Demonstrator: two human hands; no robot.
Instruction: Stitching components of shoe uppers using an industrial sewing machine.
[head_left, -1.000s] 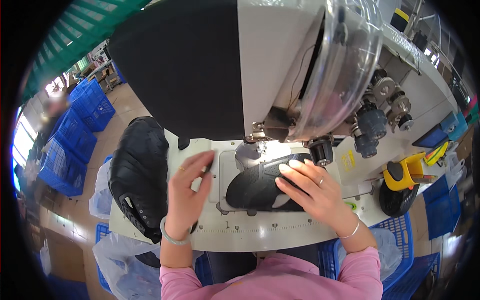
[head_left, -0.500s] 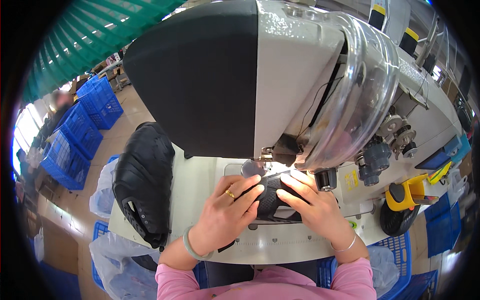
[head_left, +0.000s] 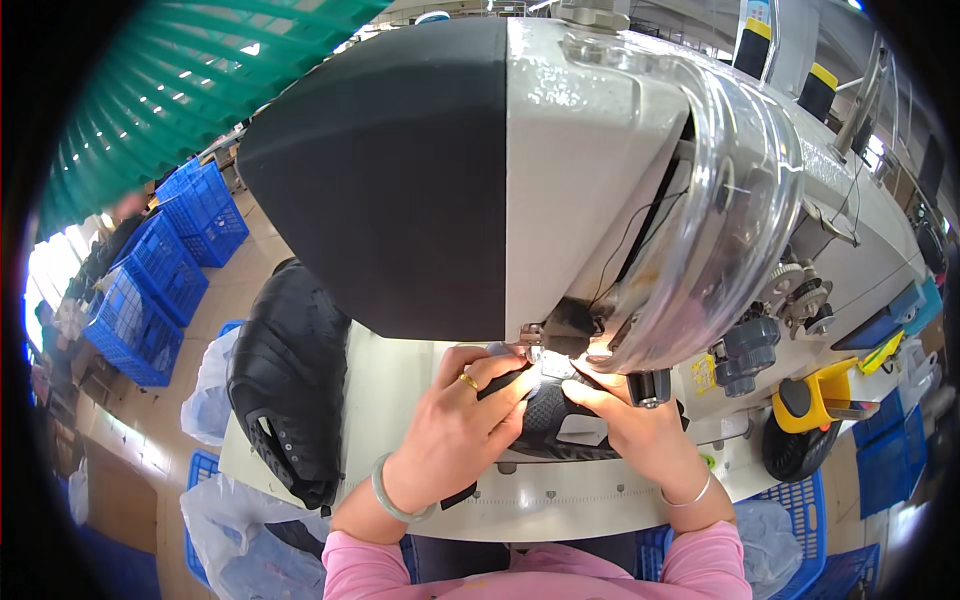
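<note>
A black textured shoe upper (head_left: 540,418) with a pale patch lies on the white sewing table (head_left: 545,507), under the needle area of a large sewing machine (head_left: 400,190). My left hand (head_left: 450,415), with a ring and a bangle, grips its left side with bent fingers. On its right side, my right hand (head_left: 638,430) holds it, fingertips close to the lit presser foot (head_left: 532,345). The machine head hides some of my fingertips and the far part of the upper. Left of my left hand, a pile of black shoe uppers (head_left: 290,375) rests on the table edge.
A yellow holder (head_left: 825,395) and a black shoe piece (head_left: 797,447) sit at the table's right. Blue crates (head_left: 165,260) stand on the floor at left. Plastic bags (head_left: 240,540) fill baskets beside the table. A green ribbed thing (head_left: 190,90) hangs upper left.
The shoe upper has turned and shifted slightly under the machine, showing more of its pale patch. My right fingers have drawn closer together, while my left hand keeps its grip.
</note>
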